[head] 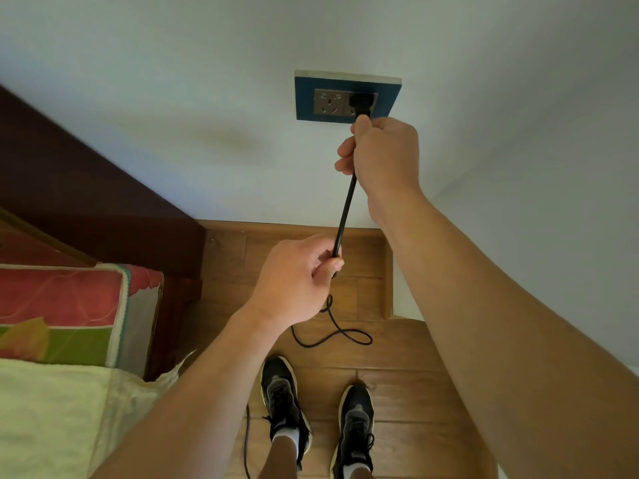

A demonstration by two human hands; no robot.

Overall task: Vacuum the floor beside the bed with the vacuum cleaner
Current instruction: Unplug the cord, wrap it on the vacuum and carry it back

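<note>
Plug (pixel 361 103) sits in the right-hand outlet of the wall socket plate (pixel 347 96), black power cord (pixel 345 216) running down from it toward the floor. Head view only.

Right hand (pixel 382 150) is closed around the cord just below the plug, thumb tip touching the plug's base. Left hand (pixel 297 276) is lower, pinching the same cord between thumb and fingers; the stretch between the two hands is taut and nearly straight. Below the left hand the cord goes slack and loops on the wood floor (pixel 397 357) ahead of the shoes (pixel 281 395).

Key relation: cord's long axis points straight up into the plug, right hand is the nearer one, directly under it.

Can't tell if the plug is fully seated. Vacuum cleaner itself is out of frame. Bed (pixel 62 340) lies to the left, floor strip beside it still to be vacuumed.
</note>
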